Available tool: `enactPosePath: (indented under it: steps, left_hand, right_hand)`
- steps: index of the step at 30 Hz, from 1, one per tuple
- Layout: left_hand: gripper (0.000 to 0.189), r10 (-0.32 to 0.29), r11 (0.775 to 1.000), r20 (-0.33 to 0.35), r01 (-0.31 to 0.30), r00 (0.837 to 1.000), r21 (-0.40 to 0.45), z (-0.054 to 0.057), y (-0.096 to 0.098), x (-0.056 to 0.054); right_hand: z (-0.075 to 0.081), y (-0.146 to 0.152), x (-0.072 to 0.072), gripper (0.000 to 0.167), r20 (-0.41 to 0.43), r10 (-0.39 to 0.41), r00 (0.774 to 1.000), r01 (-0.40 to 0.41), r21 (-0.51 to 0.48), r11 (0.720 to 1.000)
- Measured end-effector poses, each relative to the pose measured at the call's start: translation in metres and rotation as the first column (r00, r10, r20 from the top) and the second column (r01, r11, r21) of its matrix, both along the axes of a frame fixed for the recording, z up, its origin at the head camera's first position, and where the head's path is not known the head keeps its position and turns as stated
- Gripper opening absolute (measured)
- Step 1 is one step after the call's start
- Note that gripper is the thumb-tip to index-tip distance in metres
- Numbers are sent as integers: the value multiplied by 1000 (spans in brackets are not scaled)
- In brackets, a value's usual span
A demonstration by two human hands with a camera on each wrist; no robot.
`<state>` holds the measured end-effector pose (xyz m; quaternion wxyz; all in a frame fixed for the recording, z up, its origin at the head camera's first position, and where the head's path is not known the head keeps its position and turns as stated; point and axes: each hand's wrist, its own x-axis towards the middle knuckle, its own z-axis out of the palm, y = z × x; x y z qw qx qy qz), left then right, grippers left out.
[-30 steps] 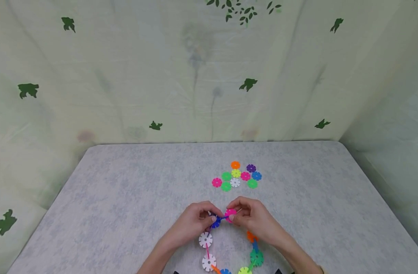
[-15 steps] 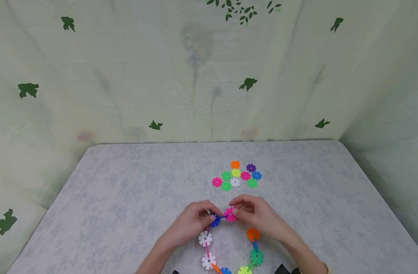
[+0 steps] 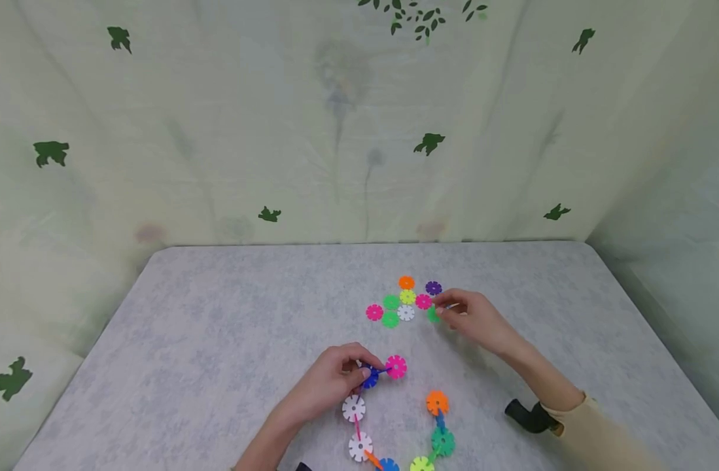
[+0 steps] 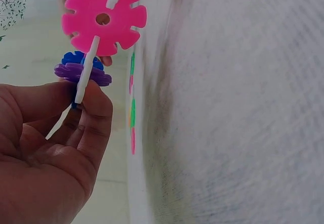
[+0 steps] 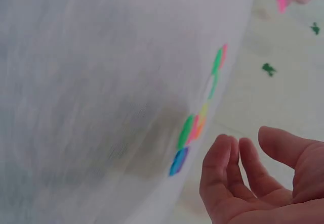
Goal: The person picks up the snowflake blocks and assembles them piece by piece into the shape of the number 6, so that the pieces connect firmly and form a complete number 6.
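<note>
Head: A left hand point(image 3: 338, 374) pinches a blue disc point(image 3: 371, 380) in a chain point(image 3: 354, 409) on the near table point(image 3: 247, 327); the right hand point(image 3: 477, 320) reaches the right edge of loose discs point(image 3: 407, 297), far side | Left wrist: the grip sits beside a pink disc point(image 4: 83, 24) | Right wrist: the right hand is relaxed, thumb apart, loose discs to its left.

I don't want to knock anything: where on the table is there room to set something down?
Left of the left hand, the table is bare to its left edge, as is the patch between the right forearm and right edge. Crowded: the loose discs, where the right hand is, and the disc chain the left hand holds.
</note>
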<state>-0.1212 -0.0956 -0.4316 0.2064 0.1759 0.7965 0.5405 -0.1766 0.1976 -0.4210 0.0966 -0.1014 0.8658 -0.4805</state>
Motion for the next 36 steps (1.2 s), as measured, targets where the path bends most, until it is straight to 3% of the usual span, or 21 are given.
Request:
enactPosePath:
  steps: [4, 9, 14, 20, 25, 29, 36]
  left_hand:
    - [26, -9, 1000, -3, 9, 1000, 9, -1, 0, 0]
    - [24, -16, 1000, -3, 16, 1000, 13, -1, 0, 0]
    - [26, -6, 1000, 14, 6, 1000, 7, -1, 1, -1]
    - [34, 7, 1000, 46, -8, 999, 19, -1, 1, -2]
    - [40, 1, 1000, 41, -1, 999, 20, -1, -1, -2]
    - [42, 5, 1000, 45, -5, 999, 11, -1, -2, -2]
    - [42, 8, 1000, 31, -8, 999, 14, -4, -2, -3]
  right_hand:
    - [-5, 11, -20, 31, -1, -49, 999, 49, 111, 993]
    - [-14, 19, -38, 33, -35, -22, 999, 30, 245, 969]
    - [-20, 18, -43, 32, -74, -5, 997, 30, 340, 940]
    - [-18, 15, -43, 27, -67, -31, 997, 52, 337, 940]
    - [-15, 15, -39, 16, -65, -30, 997, 49, 321, 946]
    - [-11, 14, -27, 12, -91, 10, 996, 17, 293, 956]
    - [-5, 3, 10, 17, -123, 6, 992, 3, 68, 998]
